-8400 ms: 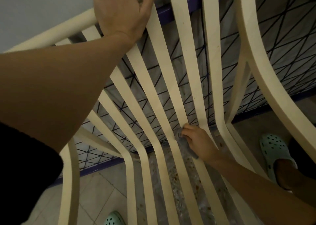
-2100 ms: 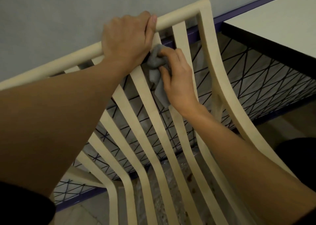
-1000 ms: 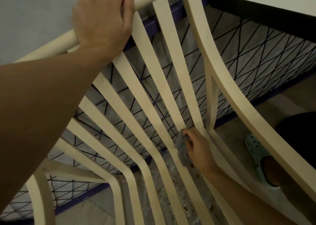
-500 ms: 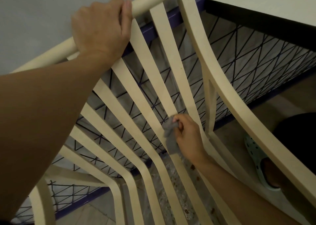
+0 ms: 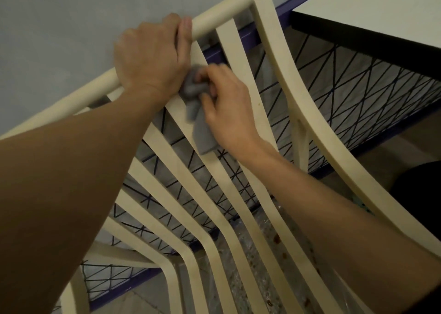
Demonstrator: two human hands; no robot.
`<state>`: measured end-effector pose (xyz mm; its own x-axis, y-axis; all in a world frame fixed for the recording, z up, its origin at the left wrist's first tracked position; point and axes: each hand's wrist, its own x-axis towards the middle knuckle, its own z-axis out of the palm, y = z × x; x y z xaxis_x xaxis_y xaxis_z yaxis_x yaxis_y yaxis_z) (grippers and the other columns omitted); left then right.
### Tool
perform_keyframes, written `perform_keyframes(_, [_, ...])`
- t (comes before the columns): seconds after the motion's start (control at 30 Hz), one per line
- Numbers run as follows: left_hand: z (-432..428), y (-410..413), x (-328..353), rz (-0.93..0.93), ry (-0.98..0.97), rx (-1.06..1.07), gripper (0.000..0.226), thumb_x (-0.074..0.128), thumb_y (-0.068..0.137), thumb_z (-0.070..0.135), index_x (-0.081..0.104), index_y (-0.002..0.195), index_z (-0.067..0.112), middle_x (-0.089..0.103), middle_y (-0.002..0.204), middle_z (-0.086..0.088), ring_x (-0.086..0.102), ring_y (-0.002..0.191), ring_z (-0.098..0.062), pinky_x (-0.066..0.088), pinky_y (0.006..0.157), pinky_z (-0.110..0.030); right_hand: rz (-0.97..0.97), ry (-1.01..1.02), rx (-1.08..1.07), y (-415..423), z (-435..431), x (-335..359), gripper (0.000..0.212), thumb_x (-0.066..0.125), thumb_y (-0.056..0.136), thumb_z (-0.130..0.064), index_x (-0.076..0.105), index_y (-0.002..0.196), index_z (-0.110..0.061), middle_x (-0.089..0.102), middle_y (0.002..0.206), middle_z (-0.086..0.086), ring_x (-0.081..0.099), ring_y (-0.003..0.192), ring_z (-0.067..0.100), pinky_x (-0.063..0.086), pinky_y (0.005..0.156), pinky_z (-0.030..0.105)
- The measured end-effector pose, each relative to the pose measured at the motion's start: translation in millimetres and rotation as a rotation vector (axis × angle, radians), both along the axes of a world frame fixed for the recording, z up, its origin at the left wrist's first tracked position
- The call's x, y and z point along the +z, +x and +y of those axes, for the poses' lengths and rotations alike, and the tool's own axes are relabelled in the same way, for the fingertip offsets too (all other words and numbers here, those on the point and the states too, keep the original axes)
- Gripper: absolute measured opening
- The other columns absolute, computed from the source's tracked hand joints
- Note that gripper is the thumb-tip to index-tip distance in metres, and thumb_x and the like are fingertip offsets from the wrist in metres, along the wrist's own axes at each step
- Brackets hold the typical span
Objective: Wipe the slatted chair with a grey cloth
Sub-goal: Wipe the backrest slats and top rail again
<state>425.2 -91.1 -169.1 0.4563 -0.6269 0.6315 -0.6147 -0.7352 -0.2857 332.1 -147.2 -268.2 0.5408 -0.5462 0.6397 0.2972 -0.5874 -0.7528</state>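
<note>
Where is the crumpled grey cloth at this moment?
In the head view, the crumpled grey cloth is upper centre, gripped by the right hand against a cream chair slat, just below the top rail that the left hand holds.

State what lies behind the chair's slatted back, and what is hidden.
Through the gaps between the slats: a black wire lattice on a purple frame, pale sheeting beyond it. The left hand, right hand and grey cloth cover the part near the top rail.
</note>
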Motion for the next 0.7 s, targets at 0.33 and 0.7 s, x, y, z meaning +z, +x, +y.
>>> perform_keyframes(0.33, [1,-2,1,0.002,0.024,0.018,0.048,0.018,0.103,0.044,0.055,0.115,0.016,0.045,0.081,-0.010,0.038,0.070,-0.031,0.024,0.063,-0.041,-0.038,-0.075,-0.022,10,-7,9,0.025,0.054,0.087,0.003,0.064,0.108,-0.007,0.055,0.102,0.003,0.051,0.086,0.007,0.043,0.071,0.017])
perform_keyframes(0.7, [2,3,-3,-0.050,0.042,-0.045,0.060,0.017,0.098,0.063,0.051,0.103,0.015,0.045,0.075,-0.014,0.043,0.065,-0.033,0.029,0.060,-0.041,-0.168,0.082,-0.056,-29,-35,7,0.020,0.060,0.084,0.006,0.067,0.099,-0.006,0.057,0.088,0.006,0.047,0.072,0.006,0.043,0.068,0.018])
